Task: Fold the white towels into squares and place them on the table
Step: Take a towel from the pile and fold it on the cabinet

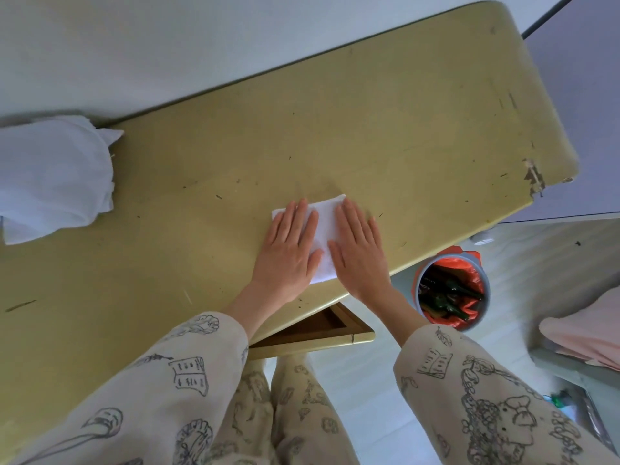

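Observation:
A small folded white towel point(324, 229) lies flat on the yellow-green table point(385, 122), close to the front edge. My left hand point(290, 253) presses on its left part with straight fingers. My right hand point(357, 250) lies flat on its right part, fingers straight too. Only a strip of towel shows between the hands. A heap of unfolded white towels point(53, 176) sits at the table's far left edge.
A partly open drawer point(315, 327) juts out under the table front. A grey bin point(451, 290) with an orange liner and dark bottles stands on the floor to the right. A pink cushion point(583, 333) is at the far right.

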Tool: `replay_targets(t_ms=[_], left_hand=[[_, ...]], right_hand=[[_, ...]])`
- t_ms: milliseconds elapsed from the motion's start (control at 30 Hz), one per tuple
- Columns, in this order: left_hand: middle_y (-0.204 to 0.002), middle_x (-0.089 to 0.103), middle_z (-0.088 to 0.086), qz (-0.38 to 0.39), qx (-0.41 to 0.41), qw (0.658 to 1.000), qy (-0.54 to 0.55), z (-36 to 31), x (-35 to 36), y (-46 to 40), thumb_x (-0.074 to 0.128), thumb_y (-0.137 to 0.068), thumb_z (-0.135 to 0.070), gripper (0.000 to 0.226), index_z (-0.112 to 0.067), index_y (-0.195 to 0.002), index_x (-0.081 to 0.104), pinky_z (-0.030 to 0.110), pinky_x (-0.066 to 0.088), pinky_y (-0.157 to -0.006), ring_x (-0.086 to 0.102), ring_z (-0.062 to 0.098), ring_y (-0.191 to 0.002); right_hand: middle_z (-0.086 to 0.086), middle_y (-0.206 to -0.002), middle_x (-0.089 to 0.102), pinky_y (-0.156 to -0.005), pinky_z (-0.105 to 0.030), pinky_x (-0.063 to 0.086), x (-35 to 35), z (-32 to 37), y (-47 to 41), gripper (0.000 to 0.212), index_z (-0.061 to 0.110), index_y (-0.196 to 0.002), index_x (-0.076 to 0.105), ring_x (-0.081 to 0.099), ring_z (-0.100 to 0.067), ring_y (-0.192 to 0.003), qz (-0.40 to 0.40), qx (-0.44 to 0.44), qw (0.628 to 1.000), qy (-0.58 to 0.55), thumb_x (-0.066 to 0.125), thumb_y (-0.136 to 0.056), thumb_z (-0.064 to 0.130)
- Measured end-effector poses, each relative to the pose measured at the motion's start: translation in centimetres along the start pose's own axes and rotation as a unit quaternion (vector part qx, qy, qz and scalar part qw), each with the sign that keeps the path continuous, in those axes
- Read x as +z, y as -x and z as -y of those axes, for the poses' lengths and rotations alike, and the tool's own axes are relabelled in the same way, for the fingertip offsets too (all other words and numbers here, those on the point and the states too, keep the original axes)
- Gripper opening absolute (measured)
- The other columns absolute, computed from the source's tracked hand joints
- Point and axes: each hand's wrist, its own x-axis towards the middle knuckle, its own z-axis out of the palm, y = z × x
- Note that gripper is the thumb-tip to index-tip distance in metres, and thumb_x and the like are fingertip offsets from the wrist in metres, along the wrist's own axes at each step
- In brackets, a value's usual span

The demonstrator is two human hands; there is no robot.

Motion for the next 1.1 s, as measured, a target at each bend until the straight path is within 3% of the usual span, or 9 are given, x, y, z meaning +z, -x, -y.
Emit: replay_targets(t_ms=[167,367,567,733,800,900,967,1033,1100], left_hand=[[-0.151,0.025,0.016,0.036,-0.012,0.999,-0.002,0.2,-1.3,1.5,0.020,-0.094,-0.034,0.057,-0.008,-0.144,0.029,0.040,0.025,-0.111,0.028,0.029,-0.139],[-0.143,0.040,0.018,0.042,0.024,0.999,0.002,0.1,-1.0,5.0,0.048,-0.084,-0.030,0.058,-0.007,-0.136,0.041,0.043,0.036,-0.105,0.043,0.030,-0.130],[-0.145,0.036,0.019,0.046,0.055,0.997,0.014,-0.5,-0.7,7.9,0.047,-0.084,-0.026,0.058,-0.005,-0.136,0.034,0.042,0.022,-0.107,0.039,0.032,-0.133],[-0.142,0.042,0.017,0.074,0.055,0.995,0.038,-0.9,-0.8,9.1,0.032,-0.086,-0.026,0.051,-0.008,-0.133,0.039,0.039,0.027,-0.106,0.044,0.030,-0.129],[-0.138,0.048,0.015,0.090,0.052,0.993,0.057,-0.8,-1.3,9.1,0.029,-0.084,-0.026,0.050,-0.010,-0.128,0.047,0.037,0.040,-0.101,0.049,0.028,-0.125],[-0.144,0.039,0.013,0.066,0.036,0.991,0.113,-0.7,-2.5,9.4,0.028,-0.092,-0.021,0.046,-0.008,-0.132,0.047,0.037,0.044,-0.100,0.041,0.026,-0.132],[-0.151,0.028,0.009,0.062,-0.010,0.987,0.145,-0.5,-3.5,10.1,0.029,-0.098,-0.021,0.044,-0.008,-0.139,0.038,0.034,0.034,-0.108,0.028,0.023,-0.139],[-0.146,0.037,0.010,-0.005,-0.061,0.983,0.172,-0.3,-4.9,11.0,0.023,-0.096,-0.027,0.048,-0.008,-0.135,0.044,0.033,0.035,-0.108,0.031,0.024,-0.138],[-0.149,0.032,0.007,0.009,-0.127,0.968,0.215,-0.2,-6.5,12.5,0.022,-0.098,-0.026,0.046,-0.010,-0.138,0.039,0.027,0.020,-0.112,0.023,0.019,-0.141]], right_hand=[[-0.008,-0.129,0.043,-0.101,-0.038,0.036,-2.1,1.6,1.0,0.043,0.010,-0.130,0.045,0.040,-0.025,-0.120,-0.025,0.235,0.961,-0.146,0.051,-0.093,0.031],[-0.006,-0.118,0.045,-0.089,-0.031,0.038,-1.7,2.9,4.4,0.040,0.009,-0.118,0.049,0.041,-0.023,-0.111,0.028,0.287,0.943,-0.166,0.058,-0.089,0.035],[-0.001,-0.105,0.038,-0.079,-0.028,0.037,-1.3,4.1,6.7,0.032,0.009,-0.105,0.042,0.046,-0.023,-0.094,0.036,0.367,0.880,-0.298,0.061,-0.087,0.028],[-0.002,-0.093,0.051,-0.063,-0.025,0.040,-2.3,3.8,6.5,0.028,0.009,-0.104,0.048,0.052,-0.023,-0.088,0.081,0.428,0.830,-0.348,0.063,-0.085,0.024],[0.000,-0.079,0.050,-0.055,-0.024,0.034,-2.9,3.3,5.9,0.015,0.012,-0.083,0.050,0.048,-0.022,-0.081,0.128,0.413,0.838,-0.332,0.061,-0.085,0.022],[-0.002,-0.059,0.040,-0.051,-0.026,0.027,-4.1,3.4,5.2,0.037,0.012,-0.055,0.039,0.039,-0.023,-0.067,0.183,0.350,0.866,-0.308,0.060,-0.086,0.018],[-0.009,-0.069,0.051,-0.059,-0.028,0.031,-5.3,4.1,5.0,0.027,0.006,-0.065,0.051,0.044,-0.022,-0.068,0.203,0.295,0.889,-0.283,0.058,-0.087,0.020],[-0.011,-0.089,0.061,-0.066,-0.026,0.032,-6.4,5.2,4.9,0.023,0.002,-0.089,0.063,0.048,-0.020,-0.078,0.202,0.221,0.923,-0.242,0.054,-0.090,0.024],[-0.005,-0.095,0.061,-0.069,-0.024,0.033,-7.6,6.4,5.3,0.024,0.007,-0.101,0.063,0.049,-0.017,-0.082,0.193,0.139,0.951,-0.199,0.051,-0.091,0.025]])
